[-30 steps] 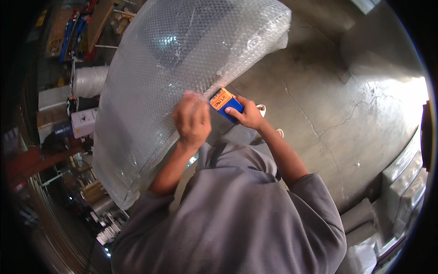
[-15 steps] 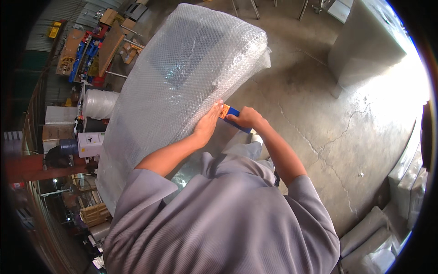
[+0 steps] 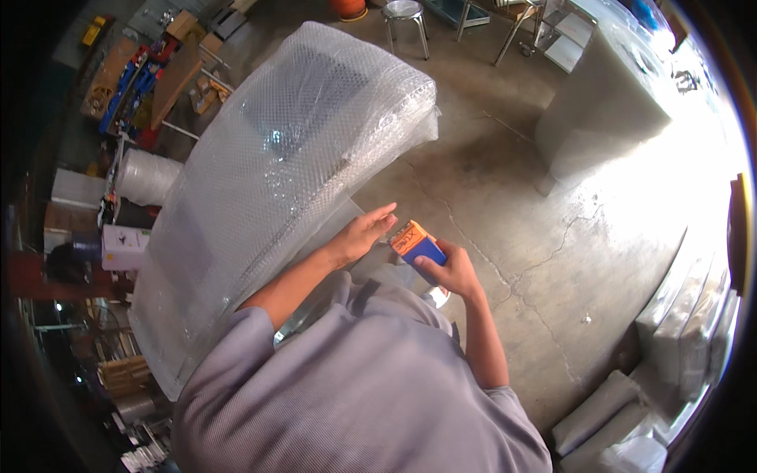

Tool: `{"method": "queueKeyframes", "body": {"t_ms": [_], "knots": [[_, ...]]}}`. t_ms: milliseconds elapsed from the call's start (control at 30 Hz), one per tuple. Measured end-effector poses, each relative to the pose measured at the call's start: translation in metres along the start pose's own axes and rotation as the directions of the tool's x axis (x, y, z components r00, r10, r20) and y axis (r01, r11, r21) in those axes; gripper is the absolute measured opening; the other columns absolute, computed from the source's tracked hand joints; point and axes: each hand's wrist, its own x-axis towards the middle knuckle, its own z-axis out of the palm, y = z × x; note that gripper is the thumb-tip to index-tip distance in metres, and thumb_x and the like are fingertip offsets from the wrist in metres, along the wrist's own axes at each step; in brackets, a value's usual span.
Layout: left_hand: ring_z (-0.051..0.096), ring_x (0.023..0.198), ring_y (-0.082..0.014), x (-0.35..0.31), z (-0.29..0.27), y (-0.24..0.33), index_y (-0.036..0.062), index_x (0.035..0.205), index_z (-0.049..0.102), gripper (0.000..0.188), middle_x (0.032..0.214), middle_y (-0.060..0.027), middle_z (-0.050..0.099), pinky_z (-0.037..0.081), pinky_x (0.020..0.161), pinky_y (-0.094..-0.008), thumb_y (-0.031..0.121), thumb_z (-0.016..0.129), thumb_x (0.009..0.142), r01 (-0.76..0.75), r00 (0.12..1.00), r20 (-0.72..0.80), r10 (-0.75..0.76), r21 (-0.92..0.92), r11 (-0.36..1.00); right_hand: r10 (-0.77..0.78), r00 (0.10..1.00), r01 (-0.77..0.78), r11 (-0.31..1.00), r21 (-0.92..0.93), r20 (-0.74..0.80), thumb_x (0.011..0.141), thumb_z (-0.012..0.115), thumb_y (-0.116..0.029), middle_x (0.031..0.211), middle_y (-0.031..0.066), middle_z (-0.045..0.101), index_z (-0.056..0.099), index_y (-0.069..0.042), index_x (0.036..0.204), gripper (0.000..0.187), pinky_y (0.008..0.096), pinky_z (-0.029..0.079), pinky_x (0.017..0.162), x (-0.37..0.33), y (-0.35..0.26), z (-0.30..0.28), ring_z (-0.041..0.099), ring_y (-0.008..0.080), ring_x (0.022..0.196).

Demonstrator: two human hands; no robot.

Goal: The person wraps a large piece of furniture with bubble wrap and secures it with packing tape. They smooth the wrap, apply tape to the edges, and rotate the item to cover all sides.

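Note:
A large object wrapped in clear bubble wrap (image 3: 284,181) stands in front of me, leaning from lower left to upper right. My right hand (image 3: 449,272) grips a blue and orange tape dispenser (image 3: 418,244) close to the wrap's lower right edge. My left hand (image 3: 361,235) is flat with fingers apart, pressing a clear strip of tape or film against the wrap beside the dispenser. My grey shirt fills the lower part of the head view.
Cracked concrete floor (image 3: 520,236) lies to the right. A white covered block (image 3: 615,102) and a metal stool (image 3: 406,20) stand at the back. White wrapped packages (image 3: 670,370) are stacked at right. A bubble wrap roll (image 3: 146,177) and cluttered shelves are at left.
The wrapped object has shifted left and up in the view. My hands came down its right edge, and the dispenser has pulled slightly away to the right of my left hand.

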Motion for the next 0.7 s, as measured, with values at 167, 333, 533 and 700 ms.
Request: {"method": "queueKeyframes", "body": {"t_ms": [167, 333, 533, 700], "knots": [[0.067, 0.114, -0.0137, -0.017, -0.006, 0.002, 0.0028, 0.133, 0.068, 0.037, 0.125, -0.0086, 0.071, 0.055, 0.098, -0.0308, 0.028, 0.064, 0.106, -0.001, 0.99, 0.123, 0.068, -0.476, 0.88, -0.045, 0.999, 0.043, 0.996, 0.084, 0.022, 0.081, 0.088, -0.046, 0.082, 0.0144, 0.073, 0.07, 0.005, 0.106, 0.059, 0.0359, 0.055, 0.072, 0.002, -0.03, 0.015, 0.069, 0.0192, 0.075], [0.072, 0.1, -0.0167, -0.016, -0.03, 0.021, -0.0003, 0.117, 0.076, 0.026, 0.107, -0.01, 0.077, 0.058, 0.091, -0.0313, 0.02, 0.065, 0.104, -0.123, 0.987, -0.126, 0.096, -0.226, 0.966, -0.121, 0.993, 0.12, 0.991, 0.052, 0.014, 0.082, 0.087, -0.045, 0.08, 0.0153, 0.072, 0.07, 0.005, 0.103, 0.057, 0.0368, 0.055, 0.071, 0.017, -0.062, 0.025, 0.07, 0.0182, 0.075], [0.076, 0.093, -0.0275, 0.035, -0.14, 0.075, 0.0054, 0.108, 0.08, 0.02, 0.095, -0.0139, 0.079, 0.059, 0.084, -0.0357, 0.018, 0.066, 0.1, -0.282, 0.472, -0.606, 0.641, 0.585, 0.761, -0.026, 1.0, 0.025, 0.983, -0.183, -0.002, 0.089, 0.078, -0.051, 0.075, 0.0214, 0.071, 0.071, 0.008, 0.096, 0.059, 0.0405, 0.054, 0.066, 0.068, -0.127, 0.028, 0.073, 0.0266, 0.071], [0.054, 0.138, -0.0356, 0.114, -0.196, 0.054, 0.0222, 0.131, 0.074, 0.034, 0.147, -0.0152, 0.06, 0.042, 0.11, -0.0553, 0.033, 0.068, 0.099, 0.108, 0.491, -0.4, 0.774, 0.909, 0.402, -0.005, 0.999, -0.006, 0.977, -0.213, -0.048, 0.097, 0.069, -0.054, 0.065, 0.0116, 0.067, 0.069, 0.007, 0.087, 0.062, 0.0334, 0.051, 0.056, 0.121, -0.148, 0.047, 0.066, 0.0158, 0.059]]}}
